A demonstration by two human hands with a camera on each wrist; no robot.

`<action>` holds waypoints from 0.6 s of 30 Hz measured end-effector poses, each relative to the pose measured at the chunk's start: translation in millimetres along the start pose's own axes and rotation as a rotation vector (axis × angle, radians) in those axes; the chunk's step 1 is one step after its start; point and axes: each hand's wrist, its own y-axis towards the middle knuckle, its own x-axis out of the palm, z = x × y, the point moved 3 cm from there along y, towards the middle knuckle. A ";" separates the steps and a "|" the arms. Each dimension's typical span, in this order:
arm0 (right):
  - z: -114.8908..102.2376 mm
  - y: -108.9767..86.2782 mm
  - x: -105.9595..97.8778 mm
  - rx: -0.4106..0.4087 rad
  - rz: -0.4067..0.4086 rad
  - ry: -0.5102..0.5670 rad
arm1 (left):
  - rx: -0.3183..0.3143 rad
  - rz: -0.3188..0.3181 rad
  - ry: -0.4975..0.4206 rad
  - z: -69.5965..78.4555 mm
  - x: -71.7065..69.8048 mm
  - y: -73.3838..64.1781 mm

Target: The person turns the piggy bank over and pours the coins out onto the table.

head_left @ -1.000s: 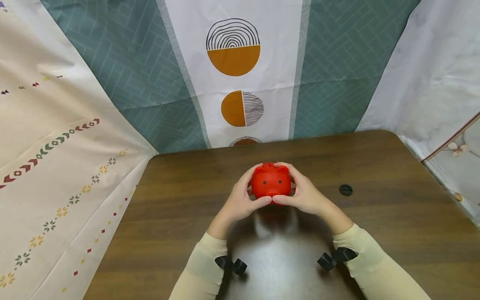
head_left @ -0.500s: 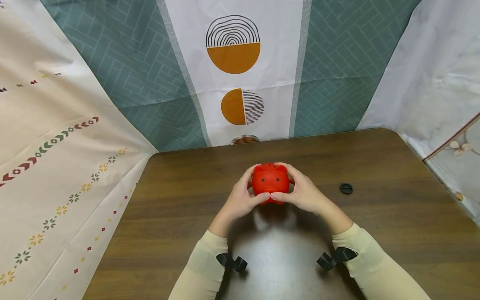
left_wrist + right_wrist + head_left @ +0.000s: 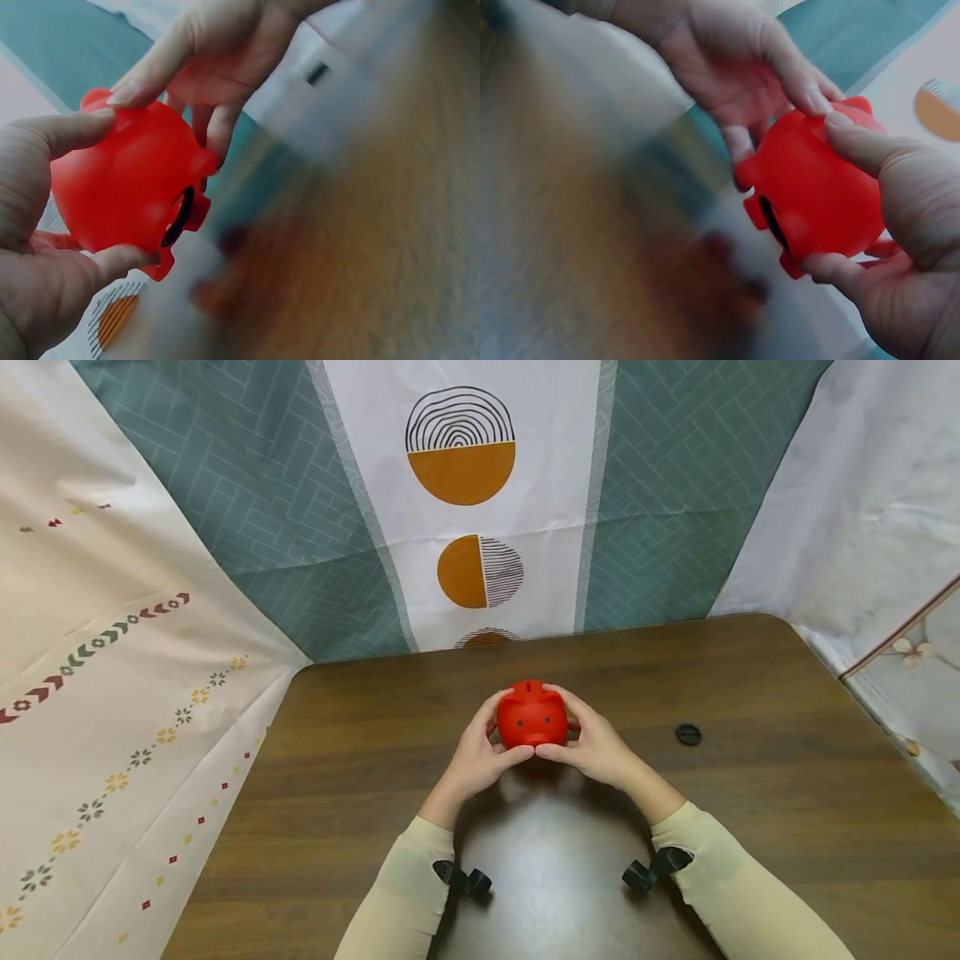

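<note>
Both hands hold a red piggy bank [image 3: 532, 720] in front of the body. Its two dark eyes face me in the head view, and a coin slot shows on top. My left hand [image 3: 480, 750] grips one side and my right hand [image 3: 596, 745] the other, thumbs nearly meeting over the snout. In the left wrist view the piggy bank [image 3: 127, 180] shows stubby feet and a dark-rimmed opening underneath. From the right wrist view, the piggy bank [image 3: 817, 191] hangs over the table, with a reddish reflection on the surface below.
A round black plug [image 3: 688, 733] lies on the wooden table [image 3: 360, 793], to the right of my hands. Patterned cloth [image 3: 652, 527] hangs behind the table's back edge, and pale cloth [image 3: 135, 693] lines its left side. Each wrist wears a black camera mount.
The piggy bank has tipped so its slotted top shows more, and its feet drop out of sight in the head view. Both hands moved slightly away with it. The plug stays put.
</note>
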 end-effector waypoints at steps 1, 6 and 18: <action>3.2 0.5 1.2 0.020 -0.008 0.014 | -0.022 -0.012 -0.011 0.6 -0.1 -0.6; 5.7 0.8 2.6 0.034 0.013 0.012 | -0.036 -0.028 0.007 7.5 -0.4 -2.1; -21.5 -4.6 -4.0 -0.078 0.061 -0.159 | 0.130 0.072 0.006 -1.7 0.0 1.8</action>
